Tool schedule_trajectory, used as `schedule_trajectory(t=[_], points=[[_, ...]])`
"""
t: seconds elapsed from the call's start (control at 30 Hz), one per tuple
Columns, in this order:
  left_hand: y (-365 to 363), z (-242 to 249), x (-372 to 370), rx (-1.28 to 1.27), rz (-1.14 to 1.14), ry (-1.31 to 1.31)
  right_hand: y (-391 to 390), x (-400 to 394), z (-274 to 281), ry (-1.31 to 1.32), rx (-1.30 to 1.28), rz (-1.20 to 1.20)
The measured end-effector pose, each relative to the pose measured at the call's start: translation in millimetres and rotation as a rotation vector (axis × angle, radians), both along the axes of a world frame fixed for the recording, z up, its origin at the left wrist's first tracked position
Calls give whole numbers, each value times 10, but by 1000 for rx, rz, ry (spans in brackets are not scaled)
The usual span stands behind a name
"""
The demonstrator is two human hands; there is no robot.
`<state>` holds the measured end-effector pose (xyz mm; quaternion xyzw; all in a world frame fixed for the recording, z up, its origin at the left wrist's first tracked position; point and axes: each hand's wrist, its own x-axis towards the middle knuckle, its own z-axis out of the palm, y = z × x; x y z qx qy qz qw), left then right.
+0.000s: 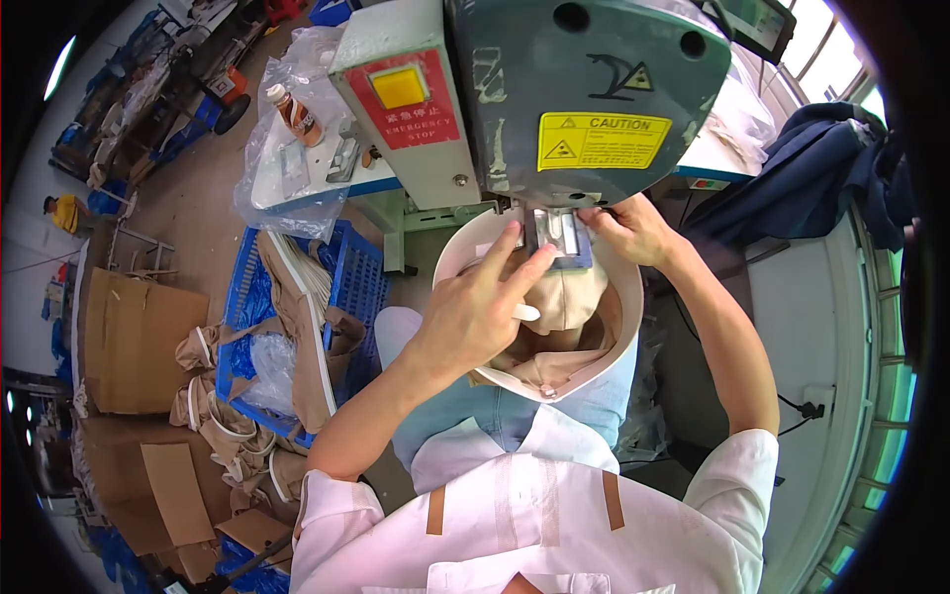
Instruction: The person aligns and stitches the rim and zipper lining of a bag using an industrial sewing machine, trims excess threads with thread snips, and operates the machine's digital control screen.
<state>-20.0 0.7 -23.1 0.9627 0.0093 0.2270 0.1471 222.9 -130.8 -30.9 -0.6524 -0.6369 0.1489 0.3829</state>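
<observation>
A beige fabric piece (568, 297) with a stiff, pale band (636, 297) forming a round loop hangs under the sewing machine head. The machine's metal clamp plate (557, 236) rests on its top. My left hand (473, 315) reaches in from the left, index and middle fingers stretched apart, their tips at the clamp and the fabric beside it. A small white object (526, 313) shows near its thumb; I cannot make out its kind. My right hand (633, 232) has its thumb and fingers closed on the fabric at the clamp's right side, partly hidden below the machine head.
Above my hands is the machine head (584, 99), with an emergency stop box (401, 109) beside it. A blue basket (358, 277) with beige pieces stands left. A bottle (295, 117) sits on the side table (272, 188). Cardboard boxes (139, 337) lie farther left; dark cloth (821, 183) hangs right.
</observation>
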Motion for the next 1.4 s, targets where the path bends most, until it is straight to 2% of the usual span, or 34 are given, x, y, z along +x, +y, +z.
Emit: schedule_trajectory(t=[0.07, 0.1, 0.17, 0.2, 0.23, 0.27, 0.3, 0.33, 0.4, 0.43, 0.5, 0.53, 0.6, 0.63, 0.7, 0.77, 0.8, 0.87, 0.93, 0.97, 1.03, 1.07, 1.13, 1.2, 1.27, 1.3, 1.37, 1.4], points=[[78, 12, 13, -9, -26, -36, 8, 37, -90, 93, -39, -86], [110, 9, 39, -5, -33, -45, -39, -9, -39, 310, -86, -144], [171, 16, 111, -250, 4, -215, -205, 27, -2, 379, -58, -177], [307, -79, 177, -251, 18, -327, -277, 35, 33, 455, -35, -202], [419, -137, 196, -247, 88, -295, -354, 28, 122, 427, -15, -302], [506, -123, 219, -244, 157, -262, -398, -47, 303, 286, 96, -378], [590, -58, 270, -296, 265, 26, -455, -103, 485, 259, 148, -508], [663, -73, 357, -296, 257, 24, -535, -66, 581, 511, 243, -460], [789, -179, 541, -542, 273, 285, -548, -217, 1017, 328, 392, -410], [835, -187, 593, -536, 266, 287, -553, -248, 1163, 302, 443, -346], [931, -176, 657, -563, -22, 271, -398, -338, 1335, 278, 621, -264], [979, -181, 673, -552, -28, 272, -391, -362, 1429, 272, 570, -189], [1011, -167, 666, -670, -59, 398, -242, -507, 1471, 429, 627, -225], [973, -145, 651, -671, -57, 408, -193, -563, 1457, 391, 637, -230], [838, 59, 651, -931, -87, 457, -117, -693, 1457, 463, 681, -262], [844, 89, 668, -911, -155, 449, -148, -676, 1486, 551, 706, -234], [855, 101, 681, -896, -224, 446, -169, -680, 1520, 741, 736, -222], [866, 135, 702, -894, -207, 463, -163, -720, 1617, 1030, 771, -253], [847, 180, 691, -897, -194, 489, -147, -681, 1485, 951, 844, -300], [839, 201, 686, -893, -191, 479, -186, -685, 1337, 805, 828, -248], [836, 199, 707, -904, -196, 457, -284, -728, 962, 908, 835, -137], [860, 191, 731, -865, -216, 481, -307, -813, 967, 813, 854, -187], [872, 145, 709, -837, -230, 509, -268, -689, 925, 829, 911, -144], [862, 137, 654, -659, -80, 601, -332, -624, 1096, 813, 811, -198], [801, 181, 531, -444, -195, 704, -306, -577, 1303, 785, 817, -226], [728, 186, 444, -551, -399, 617, -299, -583, 1407, 789, 792, -214], [689, 191, 351, -570, -360, 632, -245, -662, 1487, 832, 772, -254], [673, 159, 300, -592, -312, 638, -329, -604, 1403, 796, 745, -126]])
